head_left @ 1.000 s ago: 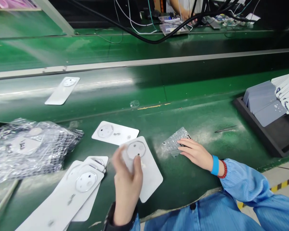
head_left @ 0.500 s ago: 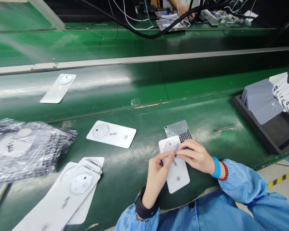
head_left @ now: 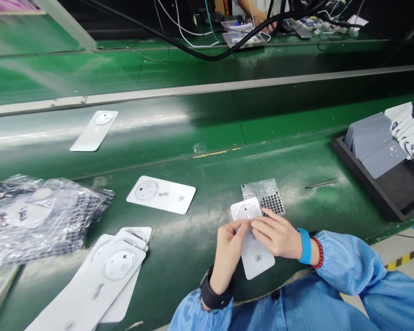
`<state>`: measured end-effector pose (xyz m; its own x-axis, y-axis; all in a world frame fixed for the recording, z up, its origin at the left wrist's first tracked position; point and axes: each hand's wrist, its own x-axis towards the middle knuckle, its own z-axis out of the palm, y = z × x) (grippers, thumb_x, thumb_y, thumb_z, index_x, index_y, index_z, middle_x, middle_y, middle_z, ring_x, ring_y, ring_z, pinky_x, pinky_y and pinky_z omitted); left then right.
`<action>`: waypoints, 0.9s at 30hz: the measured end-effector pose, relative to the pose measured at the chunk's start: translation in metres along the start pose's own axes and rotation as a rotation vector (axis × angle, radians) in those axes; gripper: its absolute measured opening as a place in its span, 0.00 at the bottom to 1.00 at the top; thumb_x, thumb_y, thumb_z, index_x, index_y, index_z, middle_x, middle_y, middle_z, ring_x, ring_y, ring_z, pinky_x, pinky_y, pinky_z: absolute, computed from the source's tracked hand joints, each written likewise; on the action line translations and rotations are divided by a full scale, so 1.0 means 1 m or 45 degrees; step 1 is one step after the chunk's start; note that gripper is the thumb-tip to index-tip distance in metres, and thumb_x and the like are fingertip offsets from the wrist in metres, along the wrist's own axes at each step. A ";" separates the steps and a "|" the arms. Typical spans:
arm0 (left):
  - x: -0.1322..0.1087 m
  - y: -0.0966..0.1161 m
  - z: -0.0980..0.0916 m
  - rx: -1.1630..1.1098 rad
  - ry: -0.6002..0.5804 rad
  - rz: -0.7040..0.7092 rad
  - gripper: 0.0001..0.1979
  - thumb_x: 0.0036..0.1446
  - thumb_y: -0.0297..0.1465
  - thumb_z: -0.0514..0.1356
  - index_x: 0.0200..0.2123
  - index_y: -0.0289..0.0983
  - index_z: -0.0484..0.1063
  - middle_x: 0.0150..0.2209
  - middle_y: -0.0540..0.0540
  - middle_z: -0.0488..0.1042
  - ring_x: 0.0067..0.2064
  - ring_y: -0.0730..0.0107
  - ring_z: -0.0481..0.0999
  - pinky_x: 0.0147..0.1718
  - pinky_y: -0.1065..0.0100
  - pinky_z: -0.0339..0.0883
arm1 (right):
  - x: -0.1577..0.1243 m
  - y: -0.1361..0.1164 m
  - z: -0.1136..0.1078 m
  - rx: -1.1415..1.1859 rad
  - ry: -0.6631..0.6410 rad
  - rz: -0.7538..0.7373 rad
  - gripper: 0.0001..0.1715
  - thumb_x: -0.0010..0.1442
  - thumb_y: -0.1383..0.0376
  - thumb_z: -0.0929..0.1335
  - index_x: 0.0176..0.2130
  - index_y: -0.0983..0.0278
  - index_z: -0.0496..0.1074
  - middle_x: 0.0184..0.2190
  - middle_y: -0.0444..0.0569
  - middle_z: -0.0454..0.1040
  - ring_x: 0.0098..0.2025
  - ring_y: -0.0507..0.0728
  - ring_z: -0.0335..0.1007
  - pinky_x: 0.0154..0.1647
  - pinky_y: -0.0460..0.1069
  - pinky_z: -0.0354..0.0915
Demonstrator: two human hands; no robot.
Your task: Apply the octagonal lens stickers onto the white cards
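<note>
A white card with a round clear blister (head_left: 252, 239) lies near the front edge of the green bench. My left hand (head_left: 229, 250) pinches its left edge, thumb and fingers closed on it. My right hand (head_left: 275, 235), with a blue band and red beads at the wrist, presses its fingertips on the card just below the blister. Right behind the card lies a shiny sheet of small dark dots (head_left: 265, 197).
A second white card (head_left: 161, 195) lies to the left, another card (head_left: 94, 130) farther back on the belt. A stack of cards (head_left: 103, 280) and a plastic bag (head_left: 37, 218) sit at the left. A black tray of grey cards (head_left: 382, 161) stands at the right. Tweezers (head_left: 320, 185) lie nearby. Another person's hand (head_left: 258, 18) works far back.
My left hand carried the card from the left over to the right hand by the dotted sheet. Both hands now rest on it, slightly lower than half a second ago.
</note>
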<state>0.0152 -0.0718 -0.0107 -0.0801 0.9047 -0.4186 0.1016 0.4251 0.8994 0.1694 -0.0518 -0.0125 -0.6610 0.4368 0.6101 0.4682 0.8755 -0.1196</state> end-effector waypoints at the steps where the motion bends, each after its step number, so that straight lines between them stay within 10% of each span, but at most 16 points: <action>1: 0.001 -0.001 0.000 0.018 0.003 0.004 0.16 0.53 0.39 0.60 0.26 0.34 0.81 0.27 0.44 0.81 0.31 0.60 0.76 0.33 0.65 0.67 | -0.002 0.003 0.002 0.060 -0.019 0.012 0.16 0.66 0.76 0.59 0.33 0.69 0.73 0.31 0.52 0.78 0.34 0.56 0.74 0.50 0.56 0.72; 7: -0.005 -0.003 -0.027 0.112 0.089 0.030 0.19 0.54 0.41 0.59 0.42 0.33 0.77 0.27 0.45 0.78 0.28 0.63 0.75 0.28 0.67 0.67 | -0.012 0.027 0.010 0.762 -0.151 0.628 0.09 0.66 0.69 0.63 0.34 0.65 0.71 0.39 0.52 0.76 0.39 0.53 0.75 0.40 0.48 0.73; 11: -0.028 0.007 -0.050 0.011 0.334 0.016 0.43 0.53 0.44 0.62 0.66 0.35 0.49 0.25 0.50 0.76 0.21 0.66 0.72 0.22 0.67 0.68 | -0.009 0.033 0.004 0.851 -0.092 0.798 0.09 0.66 0.70 0.64 0.32 0.64 0.70 0.36 0.51 0.74 0.37 0.52 0.74 0.35 0.46 0.72; 17: -0.050 0.038 -0.027 0.210 0.296 0.215 0.14 0.59 0.40 0.59 0.39 0.36 0.74 0.29 0.46 0.79 0.29 0.66 0.77 0.27 0.72 0.70 | 0.028 0.009 -0.034 0.701 0.110 0.596 0.06 0.64 0.72 0.65 0.39 0.64 0.71 0.40 0.52 0.73 0.44 0.55 0.71 0.45 0.52 0.72; 27: -0.057 0.054 -0.002 0.304 0.181 0.519 0.11 0.63 0.31 0.56 0.47 0.38 0.75 0.32 0.51 0.80 0.27 0.76 0.76 0.27 0.80 0.69 | 0.039 -0.003 -0.045 0.456 0.224 0.431 0.09 0.63 0.75 0.65 0.40 0.65 0.72 0.39 0.51 0.74 0.42 0.55 0.71 0.55 0.60 0.68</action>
<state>0.0229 -0.1008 0.0622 -0.1191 0.9929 -0.0027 0.3759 0.0476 0.9255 0.1687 -0.0466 0.0472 -0.3844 0.6936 0.6093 0.3882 0.7202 -0.5749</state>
